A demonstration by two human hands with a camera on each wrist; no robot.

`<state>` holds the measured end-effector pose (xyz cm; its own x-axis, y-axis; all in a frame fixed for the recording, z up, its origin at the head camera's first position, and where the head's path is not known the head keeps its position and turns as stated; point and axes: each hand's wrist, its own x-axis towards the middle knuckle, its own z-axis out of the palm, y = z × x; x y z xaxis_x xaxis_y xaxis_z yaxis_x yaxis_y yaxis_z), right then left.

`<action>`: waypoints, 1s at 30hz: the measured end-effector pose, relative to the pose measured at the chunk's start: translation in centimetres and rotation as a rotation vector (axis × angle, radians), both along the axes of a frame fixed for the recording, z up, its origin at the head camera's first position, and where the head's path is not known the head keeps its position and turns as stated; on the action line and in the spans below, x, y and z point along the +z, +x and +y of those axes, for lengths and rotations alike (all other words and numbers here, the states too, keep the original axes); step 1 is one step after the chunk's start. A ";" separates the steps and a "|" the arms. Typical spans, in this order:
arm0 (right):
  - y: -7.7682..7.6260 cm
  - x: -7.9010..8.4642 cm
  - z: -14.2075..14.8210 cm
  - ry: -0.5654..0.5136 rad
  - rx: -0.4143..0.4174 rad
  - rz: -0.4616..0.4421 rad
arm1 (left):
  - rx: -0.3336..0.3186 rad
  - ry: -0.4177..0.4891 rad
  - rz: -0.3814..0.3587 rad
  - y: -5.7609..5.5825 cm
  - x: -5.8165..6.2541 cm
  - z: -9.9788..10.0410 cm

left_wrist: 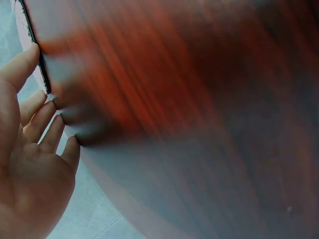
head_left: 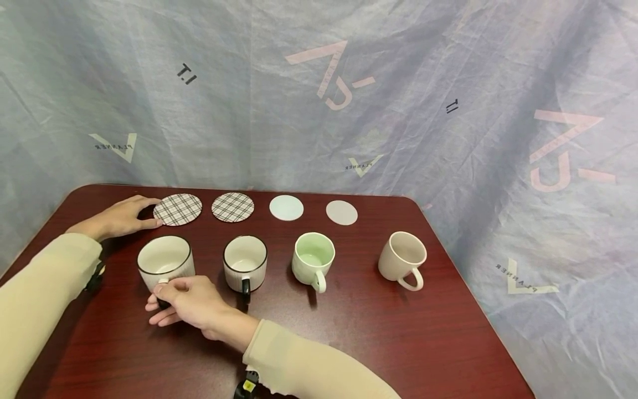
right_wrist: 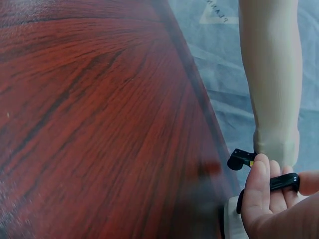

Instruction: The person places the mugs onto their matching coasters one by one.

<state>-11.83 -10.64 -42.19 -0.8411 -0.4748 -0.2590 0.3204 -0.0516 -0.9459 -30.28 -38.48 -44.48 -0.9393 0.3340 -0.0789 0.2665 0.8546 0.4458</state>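
Note:
My left hand (head_left: 124, 217) rests at the left edge of a black-and-white plaid coaster (head_left: 178, 209), fingers spread and fairly straight. In the left wrist view, the thumb (left_wrist: 27, 64) touches the coaster's rim while the other fingertips rest at the table surface. My right hand (head_left: 191, 302) holds the black handle (right_wrist: 284, 182) of a wide white mug (head_left: 166, 256) with a dark rim, fingers around the handle. That mug stands upright just in front of the plaid coaster. Most of it lies outside the right wrist view.
Rightward stand a smaller black-rimmed mug (head_left: 245, 260), a pale green mug (head_left: 313, 257) and a beige mug (head_left: 401, 257). Behind them lie a second plaid coaster (head_left: 232, 207), a pale blue coaster (head_left: 286, 208) and a light grey coaster (head_left: 341, 213). A printed cloth (head_left: 249, 111) hangs behind the table (head_left: 374, 343).

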 end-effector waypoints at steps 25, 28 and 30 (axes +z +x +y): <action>-1.9 2.1 0.4 -0.002 -0.011 0.054 | 0.002 -0.011 0.028 0.0 -0.2 -0.1; -2.3 2.6 0.3 0.003 -0.017 0.063 | 0.003 0.011 0.018 0.0 -0.3 -0.2; -2.6 2.8 0.2 0.005 -0.019 0.069 | 0.002 0.025 0.015 0.1 -0.3 -0.3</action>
